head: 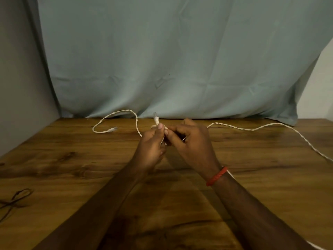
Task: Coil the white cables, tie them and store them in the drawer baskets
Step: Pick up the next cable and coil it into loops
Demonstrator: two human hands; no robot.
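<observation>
Pinching the white cable (126, 110) between thumb and fingers, the left-hand grip (153, 147) holds it above mid-counter; a slack loop trails left to a plug (112, 129) lying flat, and a second plug end (155, 117) pokes up past the thumb. The right-hand grip (192, 143), red wrist thread (217, 175), nips the same bundle just beside, and the cable runs rightward in waves to the frame edge. Black cord (14, 199) near left on the dark wood counter (72, 159); teal cloth (180, 60) hangs behind.
</observation>
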